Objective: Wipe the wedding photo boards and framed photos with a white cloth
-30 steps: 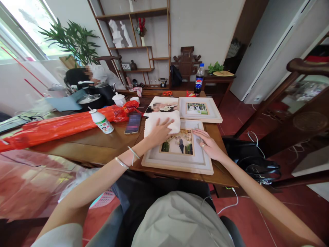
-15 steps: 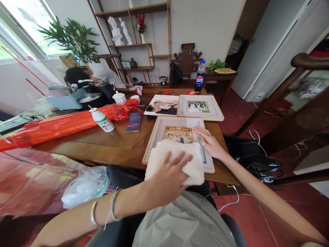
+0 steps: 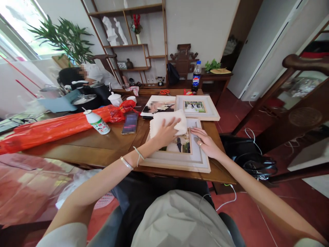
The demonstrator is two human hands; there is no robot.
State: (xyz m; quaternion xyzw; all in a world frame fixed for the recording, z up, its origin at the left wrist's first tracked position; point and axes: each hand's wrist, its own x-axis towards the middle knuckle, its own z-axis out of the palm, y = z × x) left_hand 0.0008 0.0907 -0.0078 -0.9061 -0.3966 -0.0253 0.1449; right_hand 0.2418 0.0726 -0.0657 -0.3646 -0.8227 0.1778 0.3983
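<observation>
A pale wooden picture frame (image 3: 180, 161) with a photo lies flat at the near edge of the brown table (image 3: 102, 144). My left hand (image 3: 164, 132) presses a folded white cloth (image 3: 168, 121) onto the frame's far left part, fingers spread over the cloth. My right hand (image 3: 205, 144) lies flat and open on the frame's right border, a ring on one finger.
A second frame (image 3: 197, 108) and a loose photo print (image 3: 159, 105) lie just behind. A phone (image 3: 130, 123), a small white bottle (image 3: 96, 121), a long red plastic bag (image 3: 51, 128), pots and a cola bottle (image 3: 196, 77) crowd the table. Another person sits far left. A black bag (image 3: 252, 161) lies on the floor right.
My left hand pulled the cloth down to the frame's near edge half a second ago, and has now pushed it back up to the frame's far part. The right hand stayed put.
</observation>
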